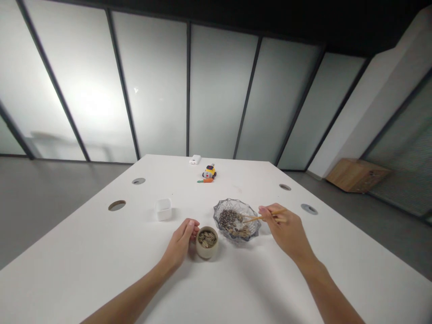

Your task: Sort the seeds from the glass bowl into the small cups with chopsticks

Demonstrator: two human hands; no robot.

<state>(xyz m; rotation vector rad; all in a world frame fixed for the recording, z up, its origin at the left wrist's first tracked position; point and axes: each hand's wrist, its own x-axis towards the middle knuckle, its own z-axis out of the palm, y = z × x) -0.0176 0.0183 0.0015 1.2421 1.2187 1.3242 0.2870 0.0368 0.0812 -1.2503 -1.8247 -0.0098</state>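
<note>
My right hand (282, 227) is closed around a pair of wooden chopsticks (252, 219). Their tips reach into a clear, faceted glass bowl (254, 210) with a jagged rim. Striped sunflower seeds (229, 219) lie in the bowl, darker ones at the left and paler ones at the front. Left of the bowl stands a small beige cup (206, 253), filled with more sunflower seeds (207, 239). My left hand (183, 236) rests on the table against or just beside the cup's left side, its fingers curled together; nothing shows in them, and I cannot tell whether they touch the cup.
A small white square container (164, 210) stands to the left. Farther back on the white table (141, 279) are a yellow and grey toy vehicle (209, 172), an orange toy carrot (206, 180) and a white box-shaped device (195, 159). Round cable holes (117, 205) pierce the tabletop.
</note>
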